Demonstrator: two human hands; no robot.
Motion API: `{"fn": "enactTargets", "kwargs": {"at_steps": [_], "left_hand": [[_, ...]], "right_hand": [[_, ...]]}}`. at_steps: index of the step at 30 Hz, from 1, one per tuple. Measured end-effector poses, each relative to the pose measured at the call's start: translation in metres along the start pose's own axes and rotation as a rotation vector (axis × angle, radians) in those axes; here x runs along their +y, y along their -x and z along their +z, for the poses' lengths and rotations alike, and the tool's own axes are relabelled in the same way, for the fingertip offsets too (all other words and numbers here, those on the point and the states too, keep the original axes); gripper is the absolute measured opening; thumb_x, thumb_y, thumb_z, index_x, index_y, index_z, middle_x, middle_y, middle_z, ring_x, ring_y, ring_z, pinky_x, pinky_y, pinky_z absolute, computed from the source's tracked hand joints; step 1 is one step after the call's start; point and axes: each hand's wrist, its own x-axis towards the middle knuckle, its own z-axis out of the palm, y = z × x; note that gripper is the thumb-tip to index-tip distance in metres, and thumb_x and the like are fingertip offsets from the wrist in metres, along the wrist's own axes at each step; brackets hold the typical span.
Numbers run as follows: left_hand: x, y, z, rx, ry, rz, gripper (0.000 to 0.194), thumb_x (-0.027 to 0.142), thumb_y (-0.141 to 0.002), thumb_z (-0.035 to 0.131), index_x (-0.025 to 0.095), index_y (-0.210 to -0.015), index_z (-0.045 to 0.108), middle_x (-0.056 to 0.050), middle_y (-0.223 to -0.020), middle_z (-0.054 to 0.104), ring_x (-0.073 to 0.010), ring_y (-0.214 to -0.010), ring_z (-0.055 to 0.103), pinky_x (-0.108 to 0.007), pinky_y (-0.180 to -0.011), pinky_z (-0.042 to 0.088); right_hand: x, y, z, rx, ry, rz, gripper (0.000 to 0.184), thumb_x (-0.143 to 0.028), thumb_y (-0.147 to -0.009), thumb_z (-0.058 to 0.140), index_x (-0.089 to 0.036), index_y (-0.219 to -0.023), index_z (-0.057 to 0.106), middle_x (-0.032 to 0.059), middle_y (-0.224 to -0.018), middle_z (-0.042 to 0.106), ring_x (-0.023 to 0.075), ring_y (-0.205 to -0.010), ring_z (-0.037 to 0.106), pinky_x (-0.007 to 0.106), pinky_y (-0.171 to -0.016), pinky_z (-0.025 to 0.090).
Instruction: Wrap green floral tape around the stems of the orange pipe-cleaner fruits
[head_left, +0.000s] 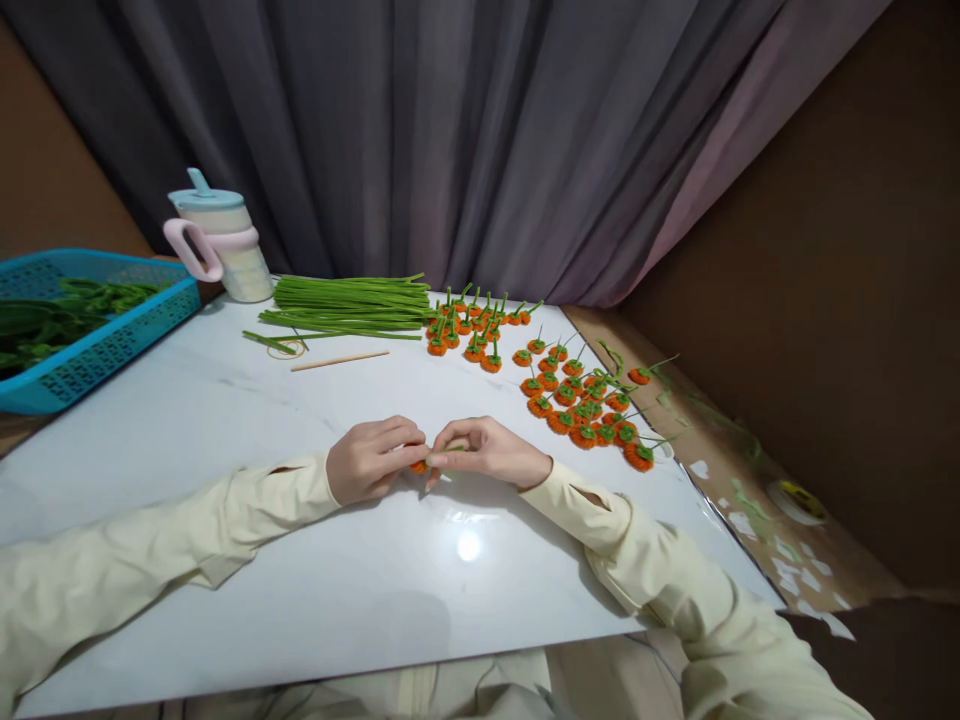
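Observation:
My left hand (377, 460) is closed around a small orange pumpkin (418, 466), most of it hidden by the fingers. Close against it, my right hand (484, 452) pinches at the pumpkin's green stem (452, 449), thumb and fingertips together. Both hands are low over the white table, near its middle. Beyond my right hand lie several finished-looking orange pumpkins (564, 422) with green tops and thin stalks. Further back, a second group of pumpkins (491, 362) has thicker green stems standing up.
A bundle of green pipe cleaners (352, 302) lies at the back, with a thin wooden stick (340, 360) and a rubber band (287, 349) before it. A tumbler (244, 250) and blue basket (112, 342) stand left. Tape (796, 502) and paper scraps (742, 524) lie right.

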Motion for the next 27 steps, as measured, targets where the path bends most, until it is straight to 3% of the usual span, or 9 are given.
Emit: {"fn": "enactTargets", "kwargs": {"at_steps": [7, 14, 21, 27], "left_hand": [[-0.0003, 0.0004, -0.0013, -0.033, 0.011, 0.008, 0.021, 0.008, -0.085, 0.039, 0.014, -0.096, 0.055, -0.01, -0.08, 0.061, -0.0189, -0.077, 0.056, -0.027, -0.062, 0.048], [-0.0011, 0.0019, 0.0, -0.039, 0.108, -0.05, 0.023, 0.009, -0.087, 0.037, 0.015, -0.095, 0.057, -0.01, -0.081, 0.061, -0.0182, -0.077, 0.055, -0.027, -0.064, 0.048], [0.001, 0.0032, 0.0018, -0.038, 0.185, -0.122, 0.028, 0.011, -0.09, 0.032, 0.015, -0.093, 0.059, -0.011, -0.081, 0.061, -0.0185, -0.077, 0.055, -0.029, -0.065, 0.048], [0.0001, 0.003, 0.0027, -0.022, 0.208, -0.128, 0.025, 0.009, -0.088, 0.036, 0.016, -0.093, 0.059, -0.01, -0.081, 0.061, -0.0183, -0.077, 0.055, -0.029, -0.064, 0.047]], "right_hand": [[0.0048, -0.0026, -0.0023, -0.036, 0.018, -0.04, 0.035, -0.044, -0.07, 0.071, -0.012, -0.077, 0.058, 0.0032, -0.065, 0.067, 0.0117, -0.063, 0.06, 0.025, -0.066, 0.043], [0.0059, -0.0021, -0.0016, -0.026, 0.096, -0.071, 0.036, -0.047, -0.072, 0.068, -0.014, -0.079, 0.057, 0.0039, -0.069, 0.067, 0.0145, -0.068, 0.062, 0.028, -0.071, 0.046], [0.001, -0.0017, -0.0005, 0.035, 0.347, -0.179, 0.031, -0.046, -0.075, 0.065, -0.016, -0.073, 0.059, 0.0043, -0.068, 0.068, 0.0163, -0.07, 0.062, 0.031, -0.073, 0.047], [0.0033, -0.0011, -0.0035, 0.023, 0.496, -0.299, 0.026, -0.041, -0.084, 0.056, -0.016, -0.077, 0.06, 0.006, -0.071, 0.07, 0.0174, -0.074, 0.061, 0.035, -0.082, 0.042]]}}
